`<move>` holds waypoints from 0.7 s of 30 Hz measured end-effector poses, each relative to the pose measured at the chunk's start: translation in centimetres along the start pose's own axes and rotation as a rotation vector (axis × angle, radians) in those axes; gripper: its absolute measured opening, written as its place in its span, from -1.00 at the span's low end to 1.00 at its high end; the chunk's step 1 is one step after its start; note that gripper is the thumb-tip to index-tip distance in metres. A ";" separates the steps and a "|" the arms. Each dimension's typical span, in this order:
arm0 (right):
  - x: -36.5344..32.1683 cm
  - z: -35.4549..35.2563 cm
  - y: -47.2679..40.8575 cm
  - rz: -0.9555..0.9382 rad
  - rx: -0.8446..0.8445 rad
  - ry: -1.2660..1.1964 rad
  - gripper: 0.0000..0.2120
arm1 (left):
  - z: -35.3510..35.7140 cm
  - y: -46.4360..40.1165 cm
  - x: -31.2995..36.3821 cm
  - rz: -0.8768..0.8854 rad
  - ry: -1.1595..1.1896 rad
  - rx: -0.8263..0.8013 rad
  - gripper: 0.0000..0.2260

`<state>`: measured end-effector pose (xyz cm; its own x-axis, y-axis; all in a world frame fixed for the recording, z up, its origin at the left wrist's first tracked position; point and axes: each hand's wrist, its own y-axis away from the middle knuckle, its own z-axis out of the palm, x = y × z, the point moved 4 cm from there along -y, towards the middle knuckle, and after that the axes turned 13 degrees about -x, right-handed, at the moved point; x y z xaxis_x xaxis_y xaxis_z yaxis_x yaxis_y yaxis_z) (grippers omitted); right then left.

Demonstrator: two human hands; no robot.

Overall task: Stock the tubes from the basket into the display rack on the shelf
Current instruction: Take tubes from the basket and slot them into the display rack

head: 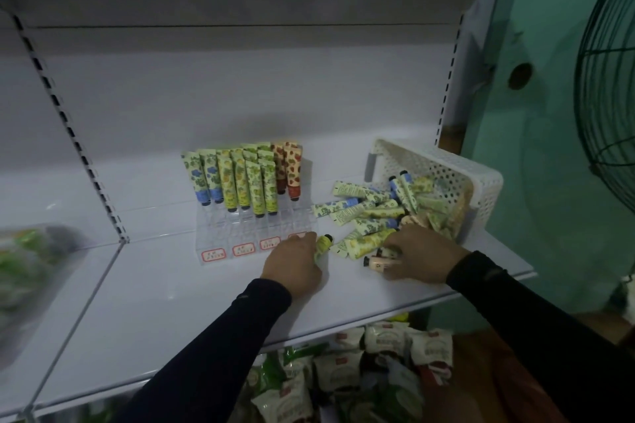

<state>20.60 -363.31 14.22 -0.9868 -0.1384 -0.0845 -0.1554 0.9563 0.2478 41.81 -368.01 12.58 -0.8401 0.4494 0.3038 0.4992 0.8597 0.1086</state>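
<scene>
- My left hand, centre frame, grips a green tube beside the clear stepped rack.
- My right hand pinches a peach tube at the spilled pile.
- The perforated white basket lies tipped, centre right.

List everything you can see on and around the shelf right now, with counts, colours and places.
Clear acrylic display rack: one, mid-shelf, red-bordered labels in front.
Upright printed tubes in rack: about a dozen; blue, yellow-green and red prints.
White perforated plastic basket: one, tipped on its side, right end of shelf.
Loose tubes: a pile, uncountable, spilling from basket.
White metal shelf: one.
Snack packets: many, white and green, below shelf.
Dark green fan: one, far right.
Left hand: holds a yellow-green tube.
Right hand: on pile, over a peach tube.
</scene>
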 end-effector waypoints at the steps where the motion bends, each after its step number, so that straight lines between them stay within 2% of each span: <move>1: -0.3 0.1 -0.1 -0.005 -0.006 -0.004 -0.71 | -0.1 0.1 -0.2 -0.017 0.002 -0.016 -0.56; 4: -1.4 0.7 -0.6 -0.034 -0.042 -0.032 -0.65 | -0.4 0.4 -0.9 -0.043 0.030 -0.071 -0.49; 9: -4.1 2.1 -1.6 -0.126 0.004 -0.142 -0.41 | -1.2 1.2 -2.6 -0.055 0.233 -0.139 -0.46; 11: -5.2 2.4 -2.2 -0.177 0.049 -0.145 -0.41 | -1.6 1.5 -3.5 -0.071 0.389 -0.145 -0.49; 14: -7.0 2.3 -3.0 -0.227 0.110 -0.090 -0.45 | -1.9 2.2 -4.8 -0.087 0.673 -0.134 -0.63; 18: -9.6 2.3 -4.0 -0.302 0.167 0.019 -0.53 | -1.8 2.9 -6.5 -0.110 0.935 -0.045 -0.74; 21: -10.8 2.1 -4.7 -0.343 0.231 -0.039 -0.56 | -1.8 3.3 -7.8 -0.131 1.092 0.050 -0.85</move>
<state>32.07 -365.74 11.94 -0.8762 -0.4536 -0.1625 -0.4561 0.8896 -0.0242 50.36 -369.13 12.28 -0.2334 -0.0817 0.9689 0.3899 0.9050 0.1702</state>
